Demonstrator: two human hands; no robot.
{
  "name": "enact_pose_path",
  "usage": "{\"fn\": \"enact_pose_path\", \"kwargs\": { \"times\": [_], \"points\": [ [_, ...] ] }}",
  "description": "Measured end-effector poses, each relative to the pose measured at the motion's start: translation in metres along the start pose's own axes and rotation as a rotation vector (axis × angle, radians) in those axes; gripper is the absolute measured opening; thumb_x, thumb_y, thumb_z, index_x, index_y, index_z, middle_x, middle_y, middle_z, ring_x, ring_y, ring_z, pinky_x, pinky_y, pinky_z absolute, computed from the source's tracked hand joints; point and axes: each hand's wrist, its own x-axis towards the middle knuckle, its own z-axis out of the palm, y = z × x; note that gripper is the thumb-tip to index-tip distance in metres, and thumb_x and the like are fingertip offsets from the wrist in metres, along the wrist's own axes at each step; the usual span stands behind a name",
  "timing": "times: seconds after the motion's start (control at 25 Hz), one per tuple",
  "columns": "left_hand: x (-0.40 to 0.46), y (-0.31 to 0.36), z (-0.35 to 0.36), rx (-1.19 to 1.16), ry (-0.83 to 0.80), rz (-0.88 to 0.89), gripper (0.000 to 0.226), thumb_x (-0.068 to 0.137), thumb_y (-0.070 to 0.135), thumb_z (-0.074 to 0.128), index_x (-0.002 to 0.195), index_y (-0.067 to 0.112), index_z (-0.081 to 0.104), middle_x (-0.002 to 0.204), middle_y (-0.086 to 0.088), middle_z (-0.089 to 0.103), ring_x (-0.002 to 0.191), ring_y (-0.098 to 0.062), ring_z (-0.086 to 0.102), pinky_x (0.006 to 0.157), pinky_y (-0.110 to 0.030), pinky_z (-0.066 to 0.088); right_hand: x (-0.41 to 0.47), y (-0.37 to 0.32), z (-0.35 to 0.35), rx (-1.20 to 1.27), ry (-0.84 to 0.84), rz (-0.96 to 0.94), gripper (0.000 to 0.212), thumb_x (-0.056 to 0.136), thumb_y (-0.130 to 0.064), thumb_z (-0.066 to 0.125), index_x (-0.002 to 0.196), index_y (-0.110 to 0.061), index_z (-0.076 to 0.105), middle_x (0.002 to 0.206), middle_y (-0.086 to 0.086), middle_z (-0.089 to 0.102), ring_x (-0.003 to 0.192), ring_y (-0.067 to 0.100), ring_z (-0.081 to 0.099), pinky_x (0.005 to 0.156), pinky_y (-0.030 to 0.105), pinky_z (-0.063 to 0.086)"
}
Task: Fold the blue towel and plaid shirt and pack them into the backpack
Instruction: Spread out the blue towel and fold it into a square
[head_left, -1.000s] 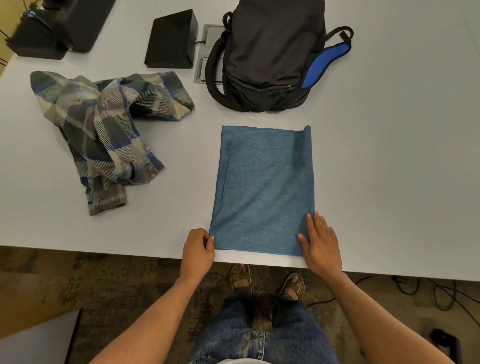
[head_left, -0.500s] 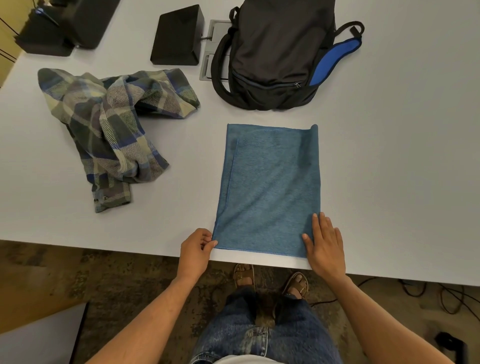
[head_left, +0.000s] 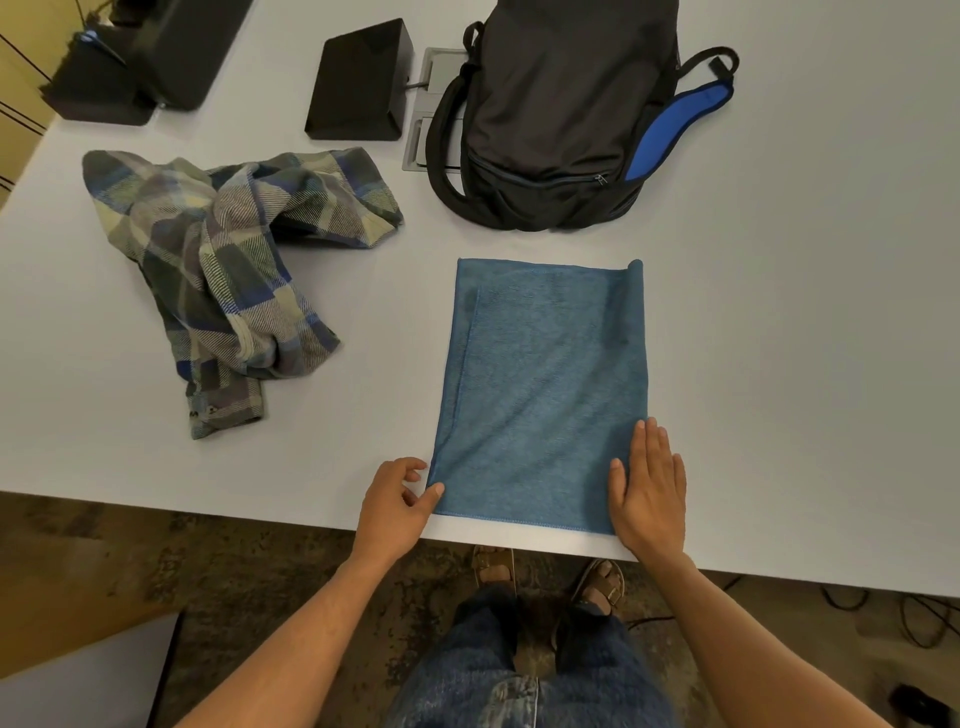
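Hands on the blue towel (head_left: 545, 389), near tabletop (head_left: 779, 338) edge.
Left hand (head_left: 397, 501) pinches the near-left corner; right hand (head_left: 649, 491) lies flat, fingers (head_left: 647, 447) straight, on the near-right corner.

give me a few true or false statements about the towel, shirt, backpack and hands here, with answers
1. The blue towel lies flat on the table. True.
2. The plaid shirt is neatly folded. False: it lies crumpled.
3. The right hand rests flat on the towel's near right corner. True.
4. The towel is inside the backpack. False: it lies in front of it.
5. The left hand holds the shirt. False: it is at the towel's near left corner.
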Motion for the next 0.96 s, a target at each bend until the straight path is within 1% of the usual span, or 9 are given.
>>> {"fn": "enact_pose_path", "kwargs": {
  "times": [0.08, 0.16, 0.28, 0.4, 0.6, 0.68, 0.8, 0.88, 0.96],
  "points": [
    [0.011, 0.011, 0.001, 0.007, 0.054, 0.008, 0.022, 0.09, 0.034, 0.067, 0.109, 0.026, 0.058, 0.102, 0.009, 0.053, 0.082, -0.006, 0.058, 0.074, -0.023, 0.049, 0.005, 0.003, 0.002, -0.006, -0.006, 0.022, 0.066, 0.101, -0.048, 0.014, 0.158, -0.017, 0.003, 0.165, 0.002, 0.004, 0.152, 0.016, 0.0, 0.124, 0.042, 0.002],
    [0.029, 0.023, 0.003, 0.026, 0.081, 0.051, 0.017, 0.092, 0.032, 0.065, 0.105, 0.023, 0.06, 0.104, 0.005, 0.054, 0.084, -0.003, 0.057, 0.078, -0.025, 0.049, 0.006, 0.007, 0.005, -0.035, -0.019, 0.027, 0.068, 0.1, -0.052, 0.011, 0.158, -0.017, 0.001, 0.165, 0.003, 0.003, 0.152, 0.016, -0.002, 0.123, 0.042, 0.0],
    [0.065, 0.049, 0.006, 0.052, 0.084, 0.123, 0.013, 0.093, 0.03, 0.064, 0.101, 0.019, 0.064, 0.104, 0.002, 0.056, 0.088, -0.01, 0.058, 0.081, -0.027, 0.047, 0.006, 0.009, 0.008, -0.058, -0.018, 0.022, 0.071, 0.1, -0.058, 0.01, 0.158, -0.019, -0.002, 0.165, 0.0, -0.002, 0.151, 0.014, -0.007, 0.123, 0.041, -0.004],
    [0.106, 0.077, 0.011, 0.048, 0.093, 0.166, 0.015, 0.093, 0.026, 0.064, 0.1, 0.014, 0.065, 0.104, 0.0, 0.057, 0.09, -0.014, 0.058, 0.083, -0.026, 0.045, 0.007, 0.009, 0.01, -0.1, -0.003, 0.014, 0.073, 0.099, -0.06, 0.014, 0.158, -0.018, 0.001, 0.165, -0.001, 0.0, 0.152, 0.014, -0.006, 0.123, 0.043, -0.003],
    [0.168, 0.116, 0.027, 0.032, 0.132, 0.106, 0.025, 0.095, 0.033, 0.061, 0.103, 0.01, 0.067, 0.105, -0.001, 0.056, 0.089, -0.014, 0.056, 0.08, -0.023, 0.041, 0.007, 0.011, 0.012, -0.133, -0.003, 0.021, 0.075, 0.099, -0.062, 0.018, 0.158, -0.018, 0.002, 0.165, -0.001, 0.001, 0.152, 0.015, -0.005, 0.123, 0.046, 0.0],
    [0.186, 0.13, 0.033, 0.005, 0.14, 0.047, 0.029, 0.095, 0.039, 0.058, 0.09, 0.011, 0.067, 0.091, -0.001, 0.062, 0.081, -0.015, 0.057, 0.073, -0.027, 0.042, 0.008, 0.011, 0.011, -0.142, -0.011, 0.028, 0.076, 0.098, -0.063, 0.016, 0.158, -0.018, 0.004, 0.165, -0.001, 0.001, 0.152, 0.015, -0.004, 0.123, 0.048, -0.001],
    [0.209, 0.15, 0.038, -0.111, 0.118, -0.118, 0.043, 0.095, 0.044, 0.057, 0.065, 0.014, 0.051, 0.068, -0.002, 0.054, 0.064, -0.016, 0.049, 0.063, -0.03, 0.039, 0.009, 0.01, 0.013, -0.144, -0.006, 0.044, 0.076, 0.098, -0.064, 0.014, 0.158, -0.017, 0.008, 0.165, 0.0, 0.005, 0.152, 0.015, 0.0, 0.122, 0.049, -0.002],
    [0.221, 0.163, 0.043, -0.129, 0.113, -0.163, 0.049, 0.093, 0.042, 0.059, 0.057, 0.018, 0.037, 0.059, 0.0, 0.043, 0.056, -0.014, 0.04, 0.057, -0.029, 0.034, 0.01, 0.011, 0.013, -0.148, -0.004, 0.044, 0.077, 0.097, -0.064, 0.015, 0.158, -0.017, 0.007, 0.165, 0.0, 0.005, 0.152, 0.015, 0.0, 0.122, 0.049, -0.002],
    [0.229, 0.173, 0.046, -0.175, 0.119, -0.179, 0.053, 0.091, 0.036, 0.064, 0.055, 0.022, 0.028, 0.055, 0.004, 0.033, 0.053, -0.013, 0.032, 0.053, -0.028, 0.028, 0.011, 0.011, 0.012, -0.143, -0.016, 0.048, 0.076, 0.098, -0.063, 0.015, 0.158, -0.018, 0.006, 0.165, -0.001, 0.004, 0.152, 0.014, -0.001, 0.123, 0.049, -0.002]
  ]
}}
